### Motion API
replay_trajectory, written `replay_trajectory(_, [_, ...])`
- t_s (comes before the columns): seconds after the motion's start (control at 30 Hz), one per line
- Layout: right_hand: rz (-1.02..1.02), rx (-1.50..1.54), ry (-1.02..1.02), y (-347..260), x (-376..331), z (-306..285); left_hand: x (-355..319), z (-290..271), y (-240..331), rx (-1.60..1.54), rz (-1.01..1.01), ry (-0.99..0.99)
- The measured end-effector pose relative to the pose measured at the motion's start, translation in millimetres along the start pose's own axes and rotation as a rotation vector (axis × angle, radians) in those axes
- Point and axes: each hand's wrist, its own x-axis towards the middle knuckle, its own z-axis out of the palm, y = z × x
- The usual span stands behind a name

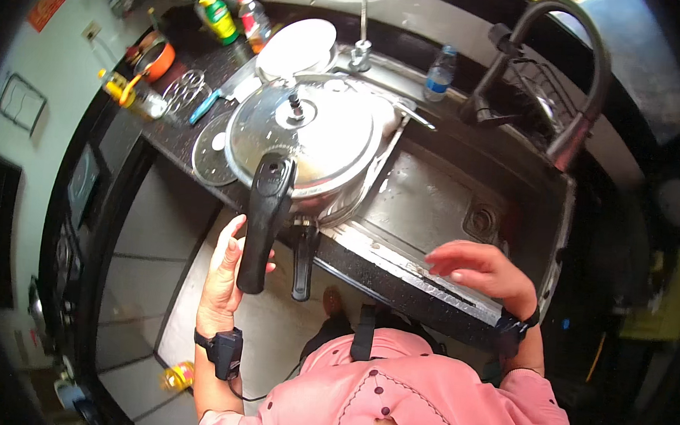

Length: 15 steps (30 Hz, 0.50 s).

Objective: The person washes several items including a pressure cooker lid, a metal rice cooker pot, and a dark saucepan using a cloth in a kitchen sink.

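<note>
A silver pressure cooker (326, 205) stands at the left edge of the sink, with its shiny lid (332, 146) on top. The lid's long black handle (265, 227) points toward me, out of line with the shorter black pot handle (303, 261) beside it. My left hand (225, 279) is closed loosely about the lid handle from the left; fingertips show past its right side, and one finger stretches upward. Over the sink's front rim hovers my right hand (488, 272), holding nothing, its fingers apart and slightly bent toward the cooker.
The steel sink (418, 202) has a drain (481, 220) at right and a dark faucet (598, 72) above. Behind the cooker are a white bowl (299, 46) and a slim tap (362, 35). A water bottle (440, 74) stands on the back ledge. Several bottles and an orange pan (158, 63) crowd the left counter.
</note>
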Motion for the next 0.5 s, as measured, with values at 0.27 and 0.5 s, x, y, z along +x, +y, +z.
replay_trajectory(0.27, [-0.141,-1.361,0.396,68.2,30.9,-22.5,-64.4,-15.0,-61.4,-0.112,0.099,0.661])
replay_trajectory(0.5, [-0.233,-1.188,-0.099,49.1,43.2,67.5,-187.0,-46.6,-164.5,0.075,-0.226,0.854])
